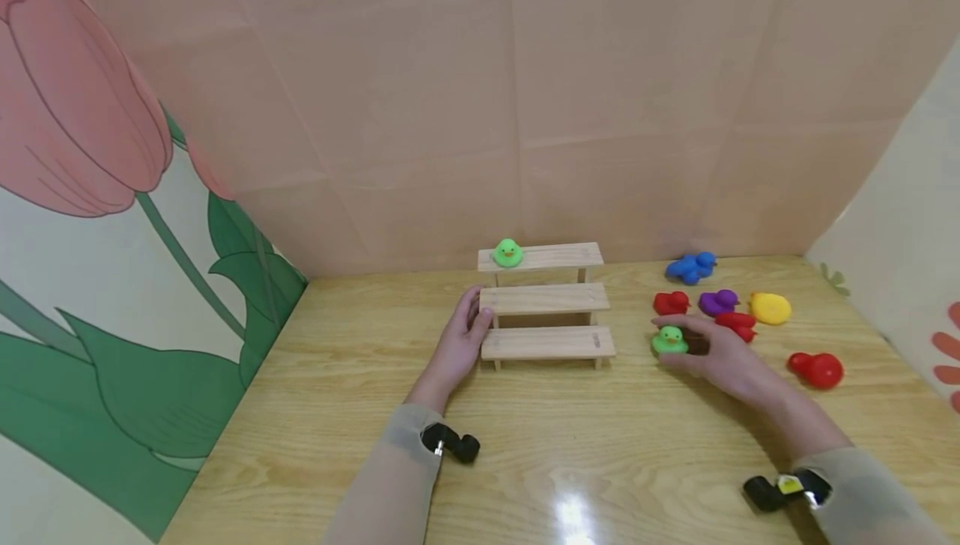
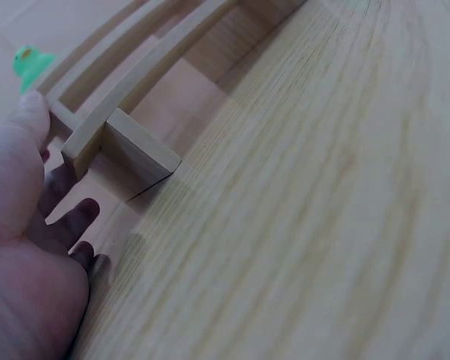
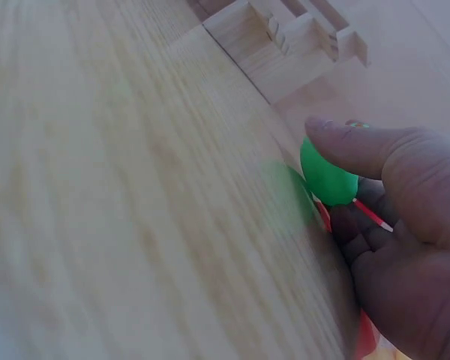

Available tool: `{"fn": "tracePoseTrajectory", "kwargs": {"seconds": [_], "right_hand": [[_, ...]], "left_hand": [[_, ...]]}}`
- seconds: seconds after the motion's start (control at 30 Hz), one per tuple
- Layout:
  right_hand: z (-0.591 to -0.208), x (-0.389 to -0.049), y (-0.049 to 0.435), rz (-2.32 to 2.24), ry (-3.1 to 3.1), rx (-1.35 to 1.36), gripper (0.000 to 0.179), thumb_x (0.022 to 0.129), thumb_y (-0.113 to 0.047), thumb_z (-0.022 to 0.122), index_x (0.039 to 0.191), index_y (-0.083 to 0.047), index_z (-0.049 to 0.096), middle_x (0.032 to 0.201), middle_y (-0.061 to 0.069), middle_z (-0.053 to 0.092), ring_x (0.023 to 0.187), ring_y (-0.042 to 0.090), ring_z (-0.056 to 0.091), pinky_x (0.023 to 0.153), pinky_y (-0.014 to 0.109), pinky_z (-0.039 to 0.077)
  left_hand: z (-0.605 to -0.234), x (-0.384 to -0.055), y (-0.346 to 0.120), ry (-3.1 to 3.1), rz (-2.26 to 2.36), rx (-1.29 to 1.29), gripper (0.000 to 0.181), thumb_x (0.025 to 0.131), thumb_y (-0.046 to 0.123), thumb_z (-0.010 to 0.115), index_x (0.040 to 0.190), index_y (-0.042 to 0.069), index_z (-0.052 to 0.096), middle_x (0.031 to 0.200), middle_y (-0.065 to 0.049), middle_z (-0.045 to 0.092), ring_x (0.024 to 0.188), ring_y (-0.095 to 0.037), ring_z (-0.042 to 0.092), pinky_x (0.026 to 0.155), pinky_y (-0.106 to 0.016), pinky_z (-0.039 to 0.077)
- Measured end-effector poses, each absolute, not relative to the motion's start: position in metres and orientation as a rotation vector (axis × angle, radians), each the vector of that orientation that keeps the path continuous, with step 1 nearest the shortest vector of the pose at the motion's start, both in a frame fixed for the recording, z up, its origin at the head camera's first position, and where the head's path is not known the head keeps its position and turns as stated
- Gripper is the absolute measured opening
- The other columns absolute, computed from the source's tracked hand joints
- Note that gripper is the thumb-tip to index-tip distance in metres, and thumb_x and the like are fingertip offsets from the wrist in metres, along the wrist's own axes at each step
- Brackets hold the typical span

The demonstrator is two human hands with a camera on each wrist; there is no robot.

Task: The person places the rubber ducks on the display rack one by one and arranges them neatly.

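Wooden stand [image 1: 544, 299] at centre, one green duck seated on it, a second one in hand.
On the table [image 1: 540, 428], the left hand [image 1: 459, 335] holds the stand's left end, thumb against the middle tier; the right hand [image 1: 726, 362], right of centre, pinches the held green duck [image 1: 670, 342] between thumb and fingers, closed to its width. One placement looks done: the seated green duck [image 1: 507, 254] is on the top tier's left end. Unplaced at the right lie three red ducks [image 1: 823, 371], a blue duck [image 1: 687, 269], a yellow duck [image 1: 771, 308] and a purple duck [image 1: 717, 302]. Only the left wrist view shows fingers reaching behind the stand's end; the right wrist view shows the thumb on the duck, but I cannot tell whether it is lifted.
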State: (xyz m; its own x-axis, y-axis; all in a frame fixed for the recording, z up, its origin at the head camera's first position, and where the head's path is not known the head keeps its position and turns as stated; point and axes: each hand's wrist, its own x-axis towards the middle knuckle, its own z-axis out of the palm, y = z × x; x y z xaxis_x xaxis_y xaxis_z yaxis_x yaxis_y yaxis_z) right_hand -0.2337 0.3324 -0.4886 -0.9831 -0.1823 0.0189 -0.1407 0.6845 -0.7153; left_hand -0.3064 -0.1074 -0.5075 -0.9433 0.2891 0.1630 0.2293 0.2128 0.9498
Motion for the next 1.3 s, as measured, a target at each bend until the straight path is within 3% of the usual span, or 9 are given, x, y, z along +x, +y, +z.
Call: {"fn": "tracePoseTrajectory", "kwargs": {"seconds": [0.33, 0.43, 0.53, 0.63, 0.8, 1.07, 1.3], "right_hand": [[-0.489, -0.233, 0.335, -1.275, 2.858, -0.264, 0.067, 0.106, -0.048, 0.075, 0.165, -0.025, 0.053, 0.155, 0.016, 0.057, 0.137, 0.047, 0.054, 0.106, 0.063, 0.050], [-0.489, -0.233, 0.335, -1.306, 2.857, -0.257, 0.067, 0.107, -0.046, 0.075, 0.165, -0.023, 0.052, 0.152, 0.015, 0.058, 0.136, 0.048, 0.056, 0.102, 0.043, 0.055], [-0.490, -0.234, 0.336, -1.364, 2.845, -0.252, 0.067, 0.107, -0.042, 0.076, 0.164, -0.018, 0.050, 0.152, 0.016, 0.057, 0.137, 0.051, 0.057, 0.095, 0.020, 0.051], [-0.491, -0.236, 0.337, -1.414, 2.837, -0.258, 0.066, 0.107, -0.037, 0.077, 0.161, -0.012, 0.048, 0.152, 0.019, 0.057, 0.138, 0.054, 0.056, 0.090, 0.009, 0.047], [-0.492, -0.238, 0.336, -1.437, 2.852, -0.258, 0.063, 0.107, -0.034, 0.078, 0.158, -0.009, 0.049, 0.151, 0.019, 0.057, 0.137, 0.054, 0.057, 0.090, 0.006, 0.046], [-0.485, -0.236, 0.327, -1.492, 2.918, -0.306, 0.058, 0.105, -0.028, 0.082, 0.153, -0.007, 0.056, 0.146, 0.013, 0.060, 0.130, 0.043, 0.063, 0.091, 0.005, 0.048], [-0.478, -0.236, 0.321, -1.521, 2.901, -0.288, 0.062, 0.105, -0.031, 0.082, 0.156, -0.007, 0.055, 0.148, 0.016, 0.060, 0.131, 0.044, 0.063, 0.091, 0.004, 0.048]], "left_hand": [[-0.508, -0.307, -0.108, 2.398, 1.877, 0.512, 0.066, 0.116, 0.058, 0.048, 0.174, 0.034, 0.030, 0.173, -0.002, 0.043, 0.157, -0.020, 0.042, 0.127, -0.047, 0.037], [-0.508, -0.307, -0.107, 2.399, 1.875, 0.512, 0.065, 0.115, 0.059, 0.049, 0.173, 0.035, 0.030, 0.173, -0.001, 0.044, 0.157, -0.019, 0.043, 0.127, -0.046, 0.038], [-0.507, -0.306, -0.107, 2.403, 1.877, 0.515, 0.065, 0.115, 0.059, 0.049, 0.173, 0.035, 0.031, 0.173, -0.001, 0.044, 0.157, -0.019, 0.043, 0.127, -0.047, 0.038], [-0.507, -0.307, -0.107, 2.406, 1.878, 0.517, 0.065, 0.115, 0.059, 0.049, 0.173, 0.035, 0.032, 0.173, -0.001, 0.044, 0.157, -0.019, 0.043, 0.127, -0.047, 0.038], [-0.508, -0.307, -0.107, 2.409, 1.876, 0.520, 0.064, 0.115, 0.058, 0.049, 0.173, 0.035, 0.032, 0.172, -0.002, 0.045, 0.157, -0.020, 0.043, 0.127, -0.048, 0.038], [-0.507, -0.307, -0.106, 2.416, 1.876, 0.524, 0.062, 0.116, 0.056, 0.048, 0.172, 0.035, 0.032, 0.172, -0.001, 0.045, 0.157, -0.020, 0.044, 0.127, -0.048, 0.038], [-0.508, -0.307, -0.107, 2.404, 1.880, 0.538, 0.062, 0.116, 0.057, 0.049, 0.172, 0.036, 0.033, 0.173, 0.000, 0.043, 0.158, -0.018, 0.042, 0.127, -0.047, 0.038]]}}
